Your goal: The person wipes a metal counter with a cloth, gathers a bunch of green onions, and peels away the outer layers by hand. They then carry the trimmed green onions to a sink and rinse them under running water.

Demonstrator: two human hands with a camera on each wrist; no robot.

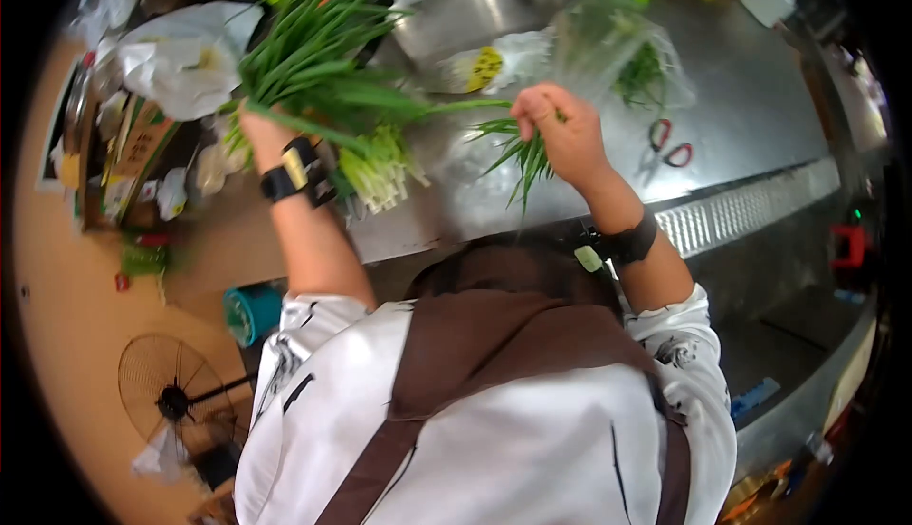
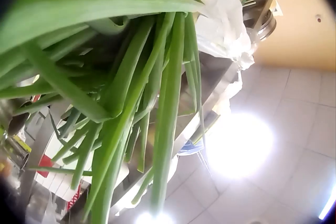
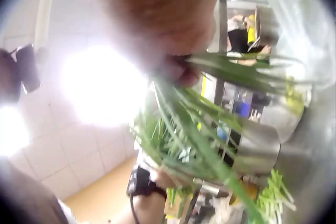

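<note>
My left hand (image 1: 267,133) grips a large bundle of long green onions (image 1: 304,69); their green leaves fan up and to the right in the head view and hang down in the left wrist view (image 2: 163,92). My right hand (image 1: 560,131) has its fingers curled round a few green leaves (image 3: 194,129), one stretching left toward the bundle. Below that hand, thin green tips (image 1: 522,159) spread over the metal table. A cut bunch with pale stems (image 1: 380,178) lies right of my left wrist.
Red-handled scissors (image 1: 672,145) lie on the metal table (image 1: 750,97) at the right. A clear plastic bag (image 1: 617,45) with greens stands behind my right hand. A white bag (image 1: 180,64) is at the left, and a yellow-labelled packet (image 1: 484,67) lies at the middle back.
</note>
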